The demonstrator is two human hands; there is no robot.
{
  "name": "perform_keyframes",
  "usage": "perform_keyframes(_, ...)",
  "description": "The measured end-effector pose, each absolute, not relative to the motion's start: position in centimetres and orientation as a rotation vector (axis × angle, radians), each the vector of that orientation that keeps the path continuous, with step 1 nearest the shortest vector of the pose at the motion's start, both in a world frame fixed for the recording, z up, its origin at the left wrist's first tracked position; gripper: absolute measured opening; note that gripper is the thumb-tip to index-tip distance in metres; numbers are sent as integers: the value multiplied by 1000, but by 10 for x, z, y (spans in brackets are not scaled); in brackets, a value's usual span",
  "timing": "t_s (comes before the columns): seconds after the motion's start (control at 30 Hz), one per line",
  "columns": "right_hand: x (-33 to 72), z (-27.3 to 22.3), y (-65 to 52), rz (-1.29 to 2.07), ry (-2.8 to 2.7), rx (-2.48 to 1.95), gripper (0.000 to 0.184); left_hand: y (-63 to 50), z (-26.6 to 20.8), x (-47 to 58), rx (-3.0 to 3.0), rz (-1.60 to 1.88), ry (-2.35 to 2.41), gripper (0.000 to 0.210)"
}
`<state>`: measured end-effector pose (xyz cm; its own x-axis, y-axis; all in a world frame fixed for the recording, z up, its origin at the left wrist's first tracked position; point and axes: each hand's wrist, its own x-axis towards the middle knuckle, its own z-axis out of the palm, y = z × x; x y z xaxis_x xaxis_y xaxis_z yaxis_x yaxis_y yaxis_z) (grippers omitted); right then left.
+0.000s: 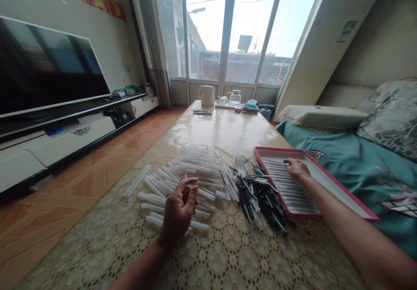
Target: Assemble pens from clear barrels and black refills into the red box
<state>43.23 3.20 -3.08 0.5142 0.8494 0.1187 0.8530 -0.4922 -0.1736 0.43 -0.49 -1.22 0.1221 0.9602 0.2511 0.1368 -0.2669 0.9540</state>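
Head view, only one I've got. My left hand point(180, 203) hangs over the near part of a loose heap of whitish, translucent slim plastic tubes point(192, 168), left of the bench's middle. Left grip narrow, fingers curled, thumb close to the index fingertip; can't tell if anything sits in it. A few whitish tubes point(138, 180) lie apart toward the bench's left edge.

My right hand point(297, 169) is over a shallow rectangular tray with a pinkish-red rim and pale inside point(325, 179), set along the bench's right edge. Right grip looks narrow, fingertips at the row of slender greyish rods point(283, 181); can't tell whether it pinches one. Those rods lie side by side along the tray's left wall, and my forearm crosses the tray's near right part.

Between heap and tray: a jumbled pile of slender black and pale sticks point(257, 198), up against the tray's left wall, its left side meeting the whitish tubes.

Bench point(221, 259) has a patterned, glossy cover. Toward its far edge: beige kettle point(207, 95), clear rounded glass jug point(235, 97), blue-and-white packet point(250, 106) by the far right corner. Green-covered sofa point(312, 135) beyond the right edge.
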Motion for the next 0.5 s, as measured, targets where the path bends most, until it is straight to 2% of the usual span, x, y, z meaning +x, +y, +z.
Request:
perform_keyframes(0.1,416,-19,22,-87,-1465,-2440,27,-4,-12,4,1575,1265,1124,31)
perform_keyframes(0.3,353,5,13,-161,-1603,-2137,21,-3,-11,4,1617,1290,1229,27)
perform_keyframes(0.5,248,-3,-16,116,-1989,-1638,10,-3,-11,4,1654,1267,1237,22)
